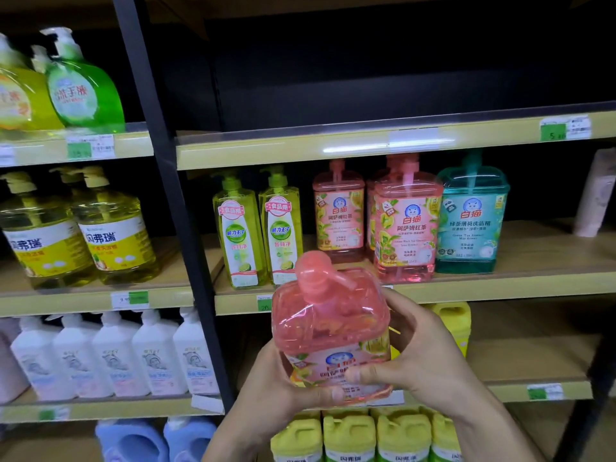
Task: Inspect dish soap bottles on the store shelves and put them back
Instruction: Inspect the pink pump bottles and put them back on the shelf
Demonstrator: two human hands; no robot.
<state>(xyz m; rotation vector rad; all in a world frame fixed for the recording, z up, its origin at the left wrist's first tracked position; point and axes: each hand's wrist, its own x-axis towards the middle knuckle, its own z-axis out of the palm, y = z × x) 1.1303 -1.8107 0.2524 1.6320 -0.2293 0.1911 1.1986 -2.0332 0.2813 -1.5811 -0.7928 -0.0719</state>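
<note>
Pink bottle [331,328] held in both hands, in front of the middle shelf [466,288].

I see the left hand [270,388] wrapped round the bottle's lower left side, thumb pressed flat across the bottom of the front label; its other fingers are hidden behind the bottle. The right hand [423,355] grips the right side, thumb lying across the label, fingers curled round the far edge. Both grasps look firm, not slack. Bottle is tilted top toward the shelf, pump head [315,275] up and spout pointing right. It sits clear of the shelf, just below two matching pink bottles [405,221] and a teal bottle [471,218] standing there. Two green bottles [258,228] stand to their left.
</note>
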